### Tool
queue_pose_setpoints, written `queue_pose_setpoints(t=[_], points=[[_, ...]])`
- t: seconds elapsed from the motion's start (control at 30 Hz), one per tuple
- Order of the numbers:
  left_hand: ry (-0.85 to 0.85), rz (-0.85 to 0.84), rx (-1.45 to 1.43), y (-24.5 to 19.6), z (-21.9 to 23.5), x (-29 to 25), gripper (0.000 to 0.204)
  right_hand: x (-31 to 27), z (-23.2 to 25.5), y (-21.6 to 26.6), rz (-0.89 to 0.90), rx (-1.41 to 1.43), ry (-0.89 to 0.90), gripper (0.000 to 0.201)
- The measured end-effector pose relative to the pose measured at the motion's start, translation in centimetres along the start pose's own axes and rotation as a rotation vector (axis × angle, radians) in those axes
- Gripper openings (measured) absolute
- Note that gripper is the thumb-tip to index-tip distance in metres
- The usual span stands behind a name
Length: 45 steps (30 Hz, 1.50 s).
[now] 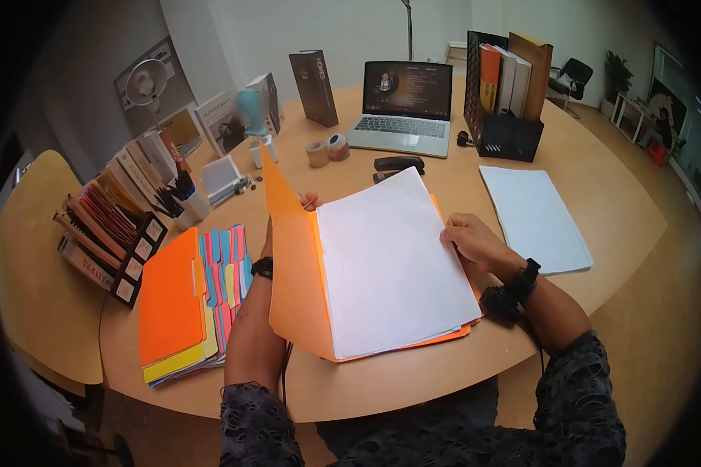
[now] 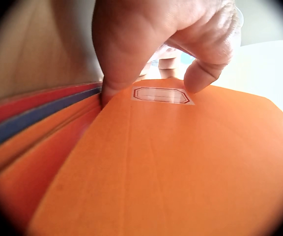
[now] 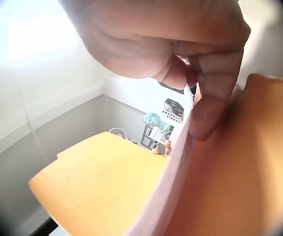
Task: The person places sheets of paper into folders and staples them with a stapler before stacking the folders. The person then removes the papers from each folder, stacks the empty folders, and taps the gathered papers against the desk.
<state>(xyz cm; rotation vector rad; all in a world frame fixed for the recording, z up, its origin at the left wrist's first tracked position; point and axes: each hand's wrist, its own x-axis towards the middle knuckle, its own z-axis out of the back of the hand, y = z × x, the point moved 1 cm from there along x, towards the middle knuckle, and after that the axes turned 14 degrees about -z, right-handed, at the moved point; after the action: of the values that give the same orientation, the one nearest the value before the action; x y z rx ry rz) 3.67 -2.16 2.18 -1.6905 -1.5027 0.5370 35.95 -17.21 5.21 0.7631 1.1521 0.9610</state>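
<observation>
An orange file folder (image 1: 294, 272) stands part open over the table, its left cover raised and a stack of white paper (image 1: 397, 265) lying against its other side. My left hand (image 1: 311, 201) is mostly hidden behind the raised cover in the head view. In the left wrist view that hand (image 2: 156, 34) grips the folder's edge by a red-bordered label (image 2: 161, 95), thumb on one side and fingers on the other. My right hand (image 1: 475, 241) pinches the paper's right edge; in the right wrist view the sheets (image 3: 178, 162) run between its thumb and fingers.
Left lies a pile of coloured folders (image 1: 171, 296), beside a book rack (image 1: 128, 288) and a pen cup (image 1: 195, 206). Behind are tape rolls (image 1: 318, 154), a stapler (image 1: 399, 165) and a laptop (image 1: 403, 124). Rightward are another paper stack (image 1: 536, 218) and a black file holder (image 1: 510, 138).
</observation>
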Motion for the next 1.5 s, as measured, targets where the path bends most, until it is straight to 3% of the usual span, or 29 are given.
queue_pose_setpoints(t=[0.33,0.4,0.53,0.6,0.7,0.77,0.83,0.9,0.93,1.0,1.1,1.3,1.37,1.5], points=[[-0.015,-0.068,-0.016,0.4,0.6,0.6,0.021,-0.4,-0.7,0.0,0.005,-0.041,0.069,0.011],[-0.028,0.037,-0.022,0.4,1.0,0.9,0.022,-0.4,-0.8,0.1,0.009,-0.016,0.097,0.013],[-0.012,-0.033,0.035,0.2,0.0,0.6,0.024,-1.7,-0.8,1.9,0.029,-0.199,0.052,0.019],[-0.218,0.015,0.098,-0.5,-1.8,0.1,0.027,-2.1,-0.8,2.3,0.020,-0.243,0.024,0.021],[-0.100,-0.001,0.082,-0.2,-1.4,-0.2,0.028,-1.1,-0.9,1.7,-0.002,-0.244,0.020,0.023],[-0.043,-0.009,0.059,0.0,-0.9,0.0,0.027,-0.7,-1.2,1.2,0.121,-0.288,0.028,0.028],[0.013,-0.014,0.035,0.1,-0.1,0.6,0.027,-0.8,-1.0,1.7,0.107,-0.405,-0.005,0.032],[-0.021,0.187,0.019,0.2,1.0,1.7,0.027,-0.6,-0.7,2.0,0.091,-0.523,-0.039,0.036],[-0.019,0.186,0.015,0.5,0.9,1.5,0.027,-0.3,-0.5,1.9,0.113,-0.577,-0.069,0.039],[0.085,-0.044,-0.047,0.9,0.6,1.0,0.024,0.3,-0.4,1.7,0.134,-0.636,-0.103,0.042],[-0.013,-0.072,-0.058,1.3,0.8,1.5,0.022,0.9,-0.5,1.3,0.120,-0.557,-0.105,0.042],[0.041,-0.091,-0.150,1.2,0.1,0.9,0.021,1.4,-0.7,1.0,0.117,-0.578,-0.102,0.043],[0.040,-0.088,-0.125,0.6,-0.8,0.4,0.021,1.3,-0.6,1.3,0.205,-0.742,-0.130,0.047],[0.043,-0.093,-0.043,0.4,-0.8,0.6,0.022,0.1,0.2,3.8,0.139,-0.854,-0.169,0.049]])
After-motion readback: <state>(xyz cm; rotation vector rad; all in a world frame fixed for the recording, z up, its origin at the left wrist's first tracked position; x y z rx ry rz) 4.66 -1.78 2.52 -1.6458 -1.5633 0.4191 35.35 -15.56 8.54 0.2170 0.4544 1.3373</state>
